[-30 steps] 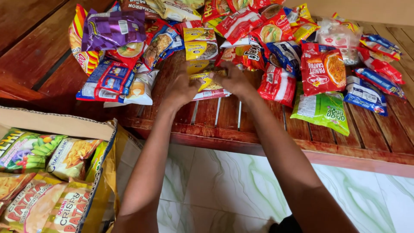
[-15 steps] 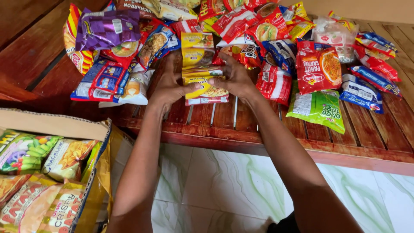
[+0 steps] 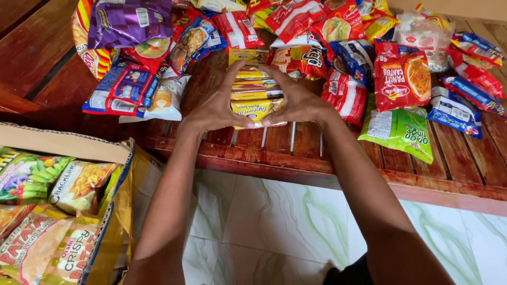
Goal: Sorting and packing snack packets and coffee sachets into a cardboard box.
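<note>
A stack of several yellow noodle packets (image 3: 256, 89) is pressed between both my hands above the slatted wooden table (image 3: 296, 153). My left hand (image 3: 214, 103) grips the stack's left side, fingers spread upward. On the right side my right hand (image 3: 296, 97) clamps it, thumb at the bottom. The stack is tilted so its edges face me. A heap of snack packets lies right behind it on the table.
On the table lie a purple bag (image 3: 129, 21), blue-and-red packets (image 3: 124, 87), a red noodle pack (image 3: 401, 79), a green bag (image 3: 398, 129) and more wrappers. A cardboard box (image 3: 63, 142) with crisp bags (image 3: 47, 253) stands lower left on a marbled tile floor (image 3: 264, 221).
Both hands gathered the yellow packets off the table surface and lifted them into a tight stack, drawing it slightly toward me.
</note>
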